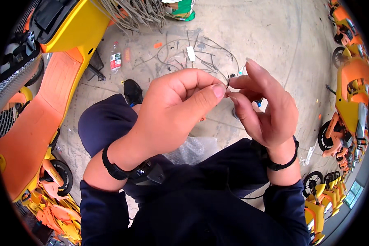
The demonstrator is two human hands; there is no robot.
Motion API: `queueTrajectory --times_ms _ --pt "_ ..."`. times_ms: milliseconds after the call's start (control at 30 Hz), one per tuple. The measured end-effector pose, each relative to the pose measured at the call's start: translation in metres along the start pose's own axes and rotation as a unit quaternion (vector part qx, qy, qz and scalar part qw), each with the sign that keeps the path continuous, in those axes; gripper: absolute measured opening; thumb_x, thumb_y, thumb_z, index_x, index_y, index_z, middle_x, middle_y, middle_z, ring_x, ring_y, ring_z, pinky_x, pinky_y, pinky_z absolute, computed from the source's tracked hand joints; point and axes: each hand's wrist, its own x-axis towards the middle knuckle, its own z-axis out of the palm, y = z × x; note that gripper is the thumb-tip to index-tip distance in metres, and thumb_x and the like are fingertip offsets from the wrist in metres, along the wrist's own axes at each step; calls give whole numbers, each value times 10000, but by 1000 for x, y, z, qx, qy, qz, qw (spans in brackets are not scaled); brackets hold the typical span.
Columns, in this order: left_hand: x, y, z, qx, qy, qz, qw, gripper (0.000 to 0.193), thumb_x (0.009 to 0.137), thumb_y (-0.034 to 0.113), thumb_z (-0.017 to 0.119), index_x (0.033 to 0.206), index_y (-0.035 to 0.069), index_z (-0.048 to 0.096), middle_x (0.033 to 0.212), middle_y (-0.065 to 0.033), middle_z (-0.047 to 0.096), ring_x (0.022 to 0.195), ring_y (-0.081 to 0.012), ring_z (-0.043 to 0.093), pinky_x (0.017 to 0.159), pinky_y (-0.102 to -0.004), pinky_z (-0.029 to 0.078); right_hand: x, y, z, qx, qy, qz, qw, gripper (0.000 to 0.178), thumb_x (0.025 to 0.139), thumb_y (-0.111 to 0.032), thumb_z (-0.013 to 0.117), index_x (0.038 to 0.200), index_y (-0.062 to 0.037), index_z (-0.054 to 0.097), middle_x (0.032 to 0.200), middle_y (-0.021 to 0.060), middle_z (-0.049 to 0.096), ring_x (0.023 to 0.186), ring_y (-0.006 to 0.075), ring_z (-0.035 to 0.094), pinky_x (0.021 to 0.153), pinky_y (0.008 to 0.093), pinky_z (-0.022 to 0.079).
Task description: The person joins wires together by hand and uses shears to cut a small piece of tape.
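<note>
In front of my chest my left hand (168, 108) pinches a thin black strip (228, 83) between thumb and curled forefinger. Its kind is too small to make out. Just to the right, my right hand (270, 108) meets the same strip with its thumb and a bent finger close together, the forefinger raised. Fingertips of both hands nearly touch. A small blue and dark object (258, 102) shows partly behind my right fingers. Beyond the hands, cut lengths of grey cable (209, 61) lie scattered on the floor with a white oblong piece (190, 53) among them.
A yellow and orange scooter (45, 86) stands close on my left. More scooters (352, 82) line the right. A bundle of grey cables (131, 14), a green and white bag (180, 9) and a plastic bottle (115, 57) lie ahead. Clear plastic wrap (192, 149) lies between my legs.
</note>
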Motion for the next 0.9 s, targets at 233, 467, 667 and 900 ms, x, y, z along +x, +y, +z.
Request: queueTrajectory --times_ms 233,467,667,900 --pt "3 -8 1 37 -13 28 999 153 918 119 580 966 -20 622 772 27 588 682 -18 483 598 -172 384 -1 9 -8 -8 -43 -23 999 271 686 25 727 948 24 660 855 117 682 641 214 645 512 270 513" --pt "-3 -7 -4 117 -20 74 990 123 906 77 598 969 -26 622 847 9 610 753 -29 504 666 -179 407 3 9 -7 27 -56 -29 998 247 687 43 699 930 30 657 818 125 682 644 233 658 534 287 532" --pt "-3 -7 -6 168 -26 138 976 116 892 61 616 968 -26 628 820 8 611 720 -25 502 637 -181 404 6 7 -7 29 -49 -37 998 228 688 29 693 914 29 659 779 121 675 613 233 652 523 287 531" --pt "2 -16 -2 228 23 255 939 62 867 43 623 907 -3 635 651 -47 578 530 -84 495 488 -224 389 4 4 -3 -15 -29 -46 998 201 691 14 706 888 11 665 714 98 650 563 202 629 465 271 495"
